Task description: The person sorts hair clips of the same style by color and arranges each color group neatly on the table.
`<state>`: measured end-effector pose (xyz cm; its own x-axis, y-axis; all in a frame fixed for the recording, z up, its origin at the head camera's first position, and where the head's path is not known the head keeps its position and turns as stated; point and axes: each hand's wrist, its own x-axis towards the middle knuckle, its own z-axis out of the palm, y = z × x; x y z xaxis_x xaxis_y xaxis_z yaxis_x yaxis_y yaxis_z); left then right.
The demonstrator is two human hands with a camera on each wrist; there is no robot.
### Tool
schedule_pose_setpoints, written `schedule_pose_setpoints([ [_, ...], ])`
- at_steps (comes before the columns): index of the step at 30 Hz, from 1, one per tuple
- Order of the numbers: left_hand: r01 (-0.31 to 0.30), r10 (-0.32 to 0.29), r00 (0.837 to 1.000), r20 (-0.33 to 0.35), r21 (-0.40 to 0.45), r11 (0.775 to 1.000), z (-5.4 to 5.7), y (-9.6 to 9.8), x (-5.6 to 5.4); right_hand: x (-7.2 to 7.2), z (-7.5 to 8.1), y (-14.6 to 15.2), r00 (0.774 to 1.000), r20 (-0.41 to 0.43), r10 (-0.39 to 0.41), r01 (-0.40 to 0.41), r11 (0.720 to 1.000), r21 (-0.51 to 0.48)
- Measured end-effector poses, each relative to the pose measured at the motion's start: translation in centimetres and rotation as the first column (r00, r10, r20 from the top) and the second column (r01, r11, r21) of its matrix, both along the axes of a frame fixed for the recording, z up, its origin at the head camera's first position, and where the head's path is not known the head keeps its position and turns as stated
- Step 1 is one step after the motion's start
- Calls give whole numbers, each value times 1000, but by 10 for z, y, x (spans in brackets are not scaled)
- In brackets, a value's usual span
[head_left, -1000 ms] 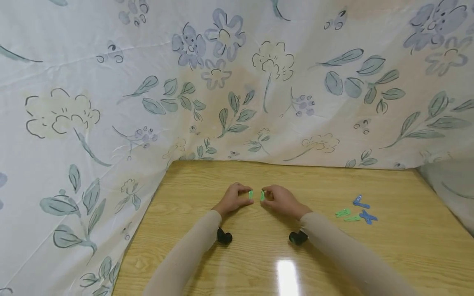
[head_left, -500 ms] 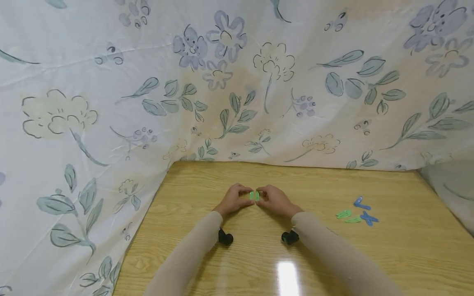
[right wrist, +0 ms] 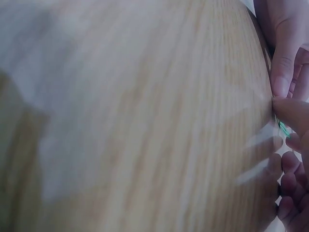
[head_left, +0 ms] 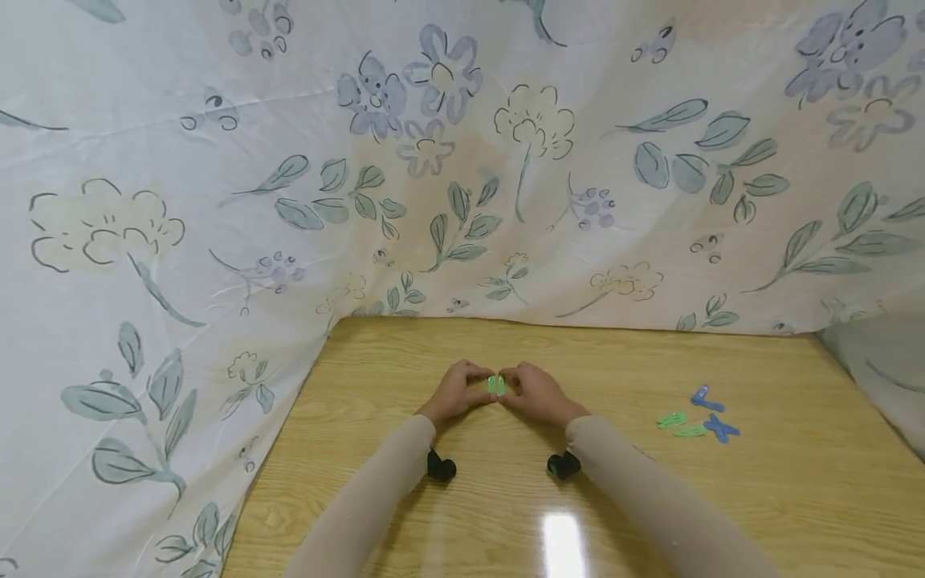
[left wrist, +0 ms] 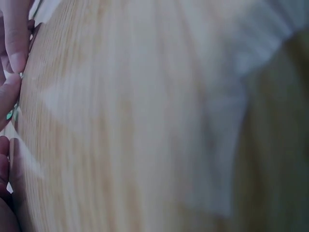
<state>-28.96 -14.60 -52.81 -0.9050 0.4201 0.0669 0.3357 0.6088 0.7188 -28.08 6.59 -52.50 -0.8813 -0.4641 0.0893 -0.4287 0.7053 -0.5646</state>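
The right hand (head_left: 536,392), pinching the right clip (head_left: 501,386), has moved in toward the left hand (head_left: 457,392), which pinches the left clip (head_left: 491,384), bringing both just beside each other near the surface's (head_left: 393,345) far edge.

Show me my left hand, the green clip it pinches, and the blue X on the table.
Left hand (head_left: 455,394): head view, back of the hand.
Its green clip (head_left: 491,384): head view, clip's middle.
Blue X (head_left: 721,428): head view, where its arms cross.
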Motion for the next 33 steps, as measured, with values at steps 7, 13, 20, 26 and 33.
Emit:
schedule_pose_setpoints([
  [7,2,-3,1000,-4,-16,1000,1,0,-2,1,1,3,998,57,-19,22,999,-49],
  [13,-4,4,1000,2,-5,1000,1,-1,-3,2,2,8,989,149,-14,42,981,-192],
  [20,-5,5,1000,8,-22,1000,-1,1,-3,6,4,19,982,188,-12,63,962,-266],
  [26,-10,11,1000,19,-44,999,0,2,-2,12,10,26,985,171,-21,72,951,-300],
  [33,-10,11,1000,12,-29,1000,0,1,-2,22,18,41,989,145,-36,79,948,-308],
])
